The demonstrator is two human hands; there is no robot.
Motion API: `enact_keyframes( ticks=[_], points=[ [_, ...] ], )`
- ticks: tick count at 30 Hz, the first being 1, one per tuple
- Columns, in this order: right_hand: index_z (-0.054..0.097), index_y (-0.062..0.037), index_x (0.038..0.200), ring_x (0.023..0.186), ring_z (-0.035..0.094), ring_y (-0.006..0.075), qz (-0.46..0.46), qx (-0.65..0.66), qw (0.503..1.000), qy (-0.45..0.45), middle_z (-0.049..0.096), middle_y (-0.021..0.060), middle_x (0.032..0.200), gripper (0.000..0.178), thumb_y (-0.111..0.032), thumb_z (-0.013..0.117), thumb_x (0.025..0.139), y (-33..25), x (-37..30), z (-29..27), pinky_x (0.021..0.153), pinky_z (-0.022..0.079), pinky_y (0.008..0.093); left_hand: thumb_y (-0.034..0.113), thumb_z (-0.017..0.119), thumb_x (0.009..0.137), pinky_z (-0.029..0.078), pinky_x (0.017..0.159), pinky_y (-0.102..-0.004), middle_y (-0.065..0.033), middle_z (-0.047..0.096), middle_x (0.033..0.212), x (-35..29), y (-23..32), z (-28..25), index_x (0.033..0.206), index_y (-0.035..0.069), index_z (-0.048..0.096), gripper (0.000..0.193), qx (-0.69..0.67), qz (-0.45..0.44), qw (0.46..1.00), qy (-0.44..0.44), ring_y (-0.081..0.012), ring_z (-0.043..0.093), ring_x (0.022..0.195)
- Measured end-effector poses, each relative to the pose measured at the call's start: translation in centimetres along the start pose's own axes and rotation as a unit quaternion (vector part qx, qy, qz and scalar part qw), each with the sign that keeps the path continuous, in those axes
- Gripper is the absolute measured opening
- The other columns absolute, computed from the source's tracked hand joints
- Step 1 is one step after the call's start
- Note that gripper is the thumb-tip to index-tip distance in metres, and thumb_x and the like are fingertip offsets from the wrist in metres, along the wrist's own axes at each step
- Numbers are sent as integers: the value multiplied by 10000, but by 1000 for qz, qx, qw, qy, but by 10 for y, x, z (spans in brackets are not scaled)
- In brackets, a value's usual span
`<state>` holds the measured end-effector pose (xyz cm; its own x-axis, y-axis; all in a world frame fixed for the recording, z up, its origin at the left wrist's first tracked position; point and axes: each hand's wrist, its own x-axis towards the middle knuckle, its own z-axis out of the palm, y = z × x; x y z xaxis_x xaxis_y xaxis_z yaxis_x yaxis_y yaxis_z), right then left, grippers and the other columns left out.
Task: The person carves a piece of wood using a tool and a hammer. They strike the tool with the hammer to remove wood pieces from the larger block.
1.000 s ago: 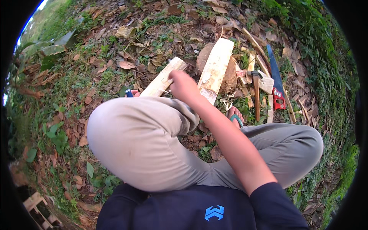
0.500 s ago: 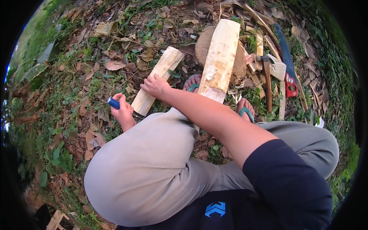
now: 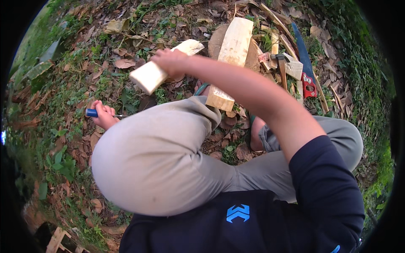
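Note:
My left hand point(image 3: 105, 116) is closed round a blue-handled tool point(image 3: 91, 112) beside my left knee. A bit of its thin metal shaft shows past the fingers; the rest is hidden behind the knee. Stretched across in front of me, my right arm ends in my right hand point(image 3: 171, 63), which grips a short pale wooden block point(image 3: 147, 77) from above. The block is tilted, with its near cut end raised off the ground. A longer split piece of wood point(image 3: 236, 40) leans on a round log stump point(image 3: 216, 41), partly covered by my right forearm.
At the right lie a hammer point(image 3: 282, 69) with a wooden handle and a handsaw point(image 3: 304, 55) with a red grip, among wood offcuts point(image 3: 294, 67). Dry leaves and low plants cover the ground. My sandalled feet are near the long piece.
My right hand has lifted the wooden block's near end and shifted it slightly up and left. My left hand has moved left and away from the block with the blue-handled tool.

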<state>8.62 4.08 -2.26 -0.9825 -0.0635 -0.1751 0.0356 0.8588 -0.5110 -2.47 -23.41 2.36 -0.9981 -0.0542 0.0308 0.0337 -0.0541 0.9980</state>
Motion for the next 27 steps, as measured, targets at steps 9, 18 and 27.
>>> enact_keyframes(
  ticks=[9,18,27],
  points=[
    [381,-68,1439,1220,489,259,-185,252,946,-81,502,150,1291,870,-60,764,657,-1,-107,-99,1057,399,382,135,670,933,271,374,-224,38,476,649,14,58,22,1097,76,633,178,121,-10,964,-237,-34,359,413],
    [374,-53,1428,1289,471,273,-219,313,924,-31,526,149,1318,925,-67,805,609,-34,-183,-72,1101,359,384,165,684,933,310,387,-218,41,506,669,-3,53,70,1088,71,655,184,126,21,944,-306,-34,405,444],
    [383,-24,1440,1309,450,360,-225,257,940,-13,486,200,1356,915,-120,805,634,-80,-222,-62,1117,355,436,167,691,924,315,383,-213,43,512,686,-5,56,70,1089,83,658,188,112,18,948,-298,-27,404,454]
  ],
)
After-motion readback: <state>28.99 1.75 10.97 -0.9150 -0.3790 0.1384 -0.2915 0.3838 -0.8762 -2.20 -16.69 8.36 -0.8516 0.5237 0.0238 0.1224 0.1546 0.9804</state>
